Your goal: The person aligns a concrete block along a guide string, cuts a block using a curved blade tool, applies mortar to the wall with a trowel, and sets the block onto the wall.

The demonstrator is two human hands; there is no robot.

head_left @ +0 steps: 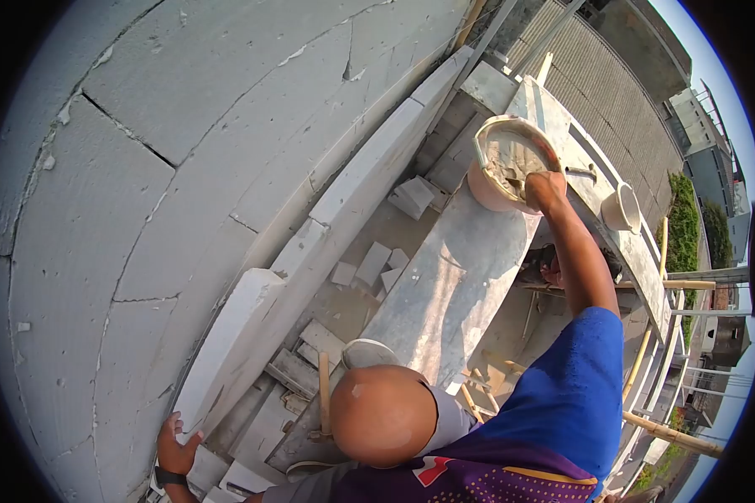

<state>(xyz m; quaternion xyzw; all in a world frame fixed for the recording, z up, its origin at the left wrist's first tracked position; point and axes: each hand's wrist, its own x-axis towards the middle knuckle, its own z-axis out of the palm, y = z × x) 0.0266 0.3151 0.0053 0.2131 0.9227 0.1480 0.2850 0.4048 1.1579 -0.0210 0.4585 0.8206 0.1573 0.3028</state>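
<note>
My right hand [547,191] is closed at the rim of a round bucket [486,186], around the handle of what looks like a trowel. The tool's blade [516,182] dips into grey, wet mortar [512,155], and my fingers hide most of its handle. The bucket stands on a mortar-smeared board [445,277]. At lower left, my left hand [176,448] rests on the end of a pale block ledge [235,323], thumb and fingers apart. That ledge runs along a grey block wall [143,168].
Broken block pieces [373,264] lie below, between ledge and board. My bent knee [384,415] is near the board's lower end. A smaller white bucket [621,208] stands at the right, near a hammer-like tool [580,173]. Bamboo poles [671,434] cross at the right edge.
</note>
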